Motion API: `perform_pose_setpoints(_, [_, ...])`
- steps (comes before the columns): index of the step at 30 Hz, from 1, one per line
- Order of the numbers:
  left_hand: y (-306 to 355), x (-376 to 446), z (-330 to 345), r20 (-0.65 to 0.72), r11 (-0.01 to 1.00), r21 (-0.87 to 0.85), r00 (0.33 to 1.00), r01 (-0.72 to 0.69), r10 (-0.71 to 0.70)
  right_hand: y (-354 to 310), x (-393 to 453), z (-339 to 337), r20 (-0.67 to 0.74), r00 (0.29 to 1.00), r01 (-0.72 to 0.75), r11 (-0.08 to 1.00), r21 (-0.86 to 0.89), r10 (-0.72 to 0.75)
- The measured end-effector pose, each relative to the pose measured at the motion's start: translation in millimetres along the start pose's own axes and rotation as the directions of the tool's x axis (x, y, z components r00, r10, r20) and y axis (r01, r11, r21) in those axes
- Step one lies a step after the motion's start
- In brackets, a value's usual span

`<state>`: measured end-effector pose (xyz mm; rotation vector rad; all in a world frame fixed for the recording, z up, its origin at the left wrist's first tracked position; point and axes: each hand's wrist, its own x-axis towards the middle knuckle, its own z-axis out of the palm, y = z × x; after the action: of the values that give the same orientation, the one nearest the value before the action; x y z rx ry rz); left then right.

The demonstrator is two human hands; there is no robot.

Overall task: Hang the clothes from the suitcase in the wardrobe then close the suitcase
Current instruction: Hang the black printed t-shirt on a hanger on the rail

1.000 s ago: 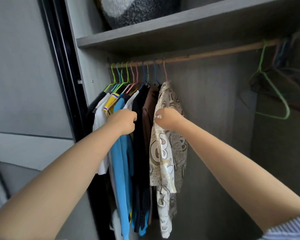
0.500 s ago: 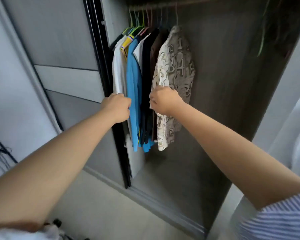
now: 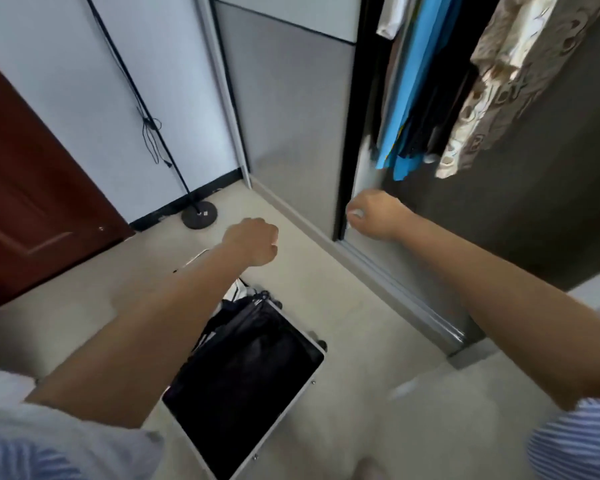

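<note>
Now that both curled, empty hands, left hand (image 3: 253, 244) and right hand (image 3: 373, 214), have left beige patterned shirt (image 3: 496, 84) hanging at 1 o'clock, gaze drops to open black-lined suitcase (image 3: 243, 379) at 6 o'clock; next garment likely.

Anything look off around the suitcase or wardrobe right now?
Nothing damaged or spilled. The suitcase lies open on the floor with dark clothes bunched at its far end, some lapping over the rim. Both the left hand and the right hand are empty.

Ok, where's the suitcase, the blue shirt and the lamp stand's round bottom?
suitcase (image 3: 250, 382): head view, on its black lining.
blue shirt (image 3: 404, 84): head view, on the middle of the hanging cloth.
lamp base (image 3: 199, 215): head view, on top of the round black foot.
</note>
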<state>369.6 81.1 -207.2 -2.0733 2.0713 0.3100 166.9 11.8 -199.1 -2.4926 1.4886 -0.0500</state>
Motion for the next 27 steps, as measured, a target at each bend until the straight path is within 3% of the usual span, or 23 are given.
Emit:
perform_pose_setpoints(6, [-139,-74,98,-0.081,0.963,-0.208,0.978,0.170,-0.191,-137,14,115,0.186,0.978,0.076,0.993,0.093,-0.092])
perform_pose_setpoints(12, [-252,-126,204,0.144,0.871,-0.238,0.903,0.429,-0.406,-228,14,209,0.358,0.926,0.066,0.985,0.161,-0.121])
perform_pose_setpoints(20, [-316,-109,309,0.311,0.818,-0.220,0.833,0.532,-0.458,-259,42,333,0.564,0.817,0.000,0.976,0.217,-0.125])
perform_pose_setpoints(27, [-355,-70,378,0.423,0.694,-0.279,0.733,0.664,-0.532,-266,85,413,0.632,0.772,-0.099,0.972,0.211,-0.059])
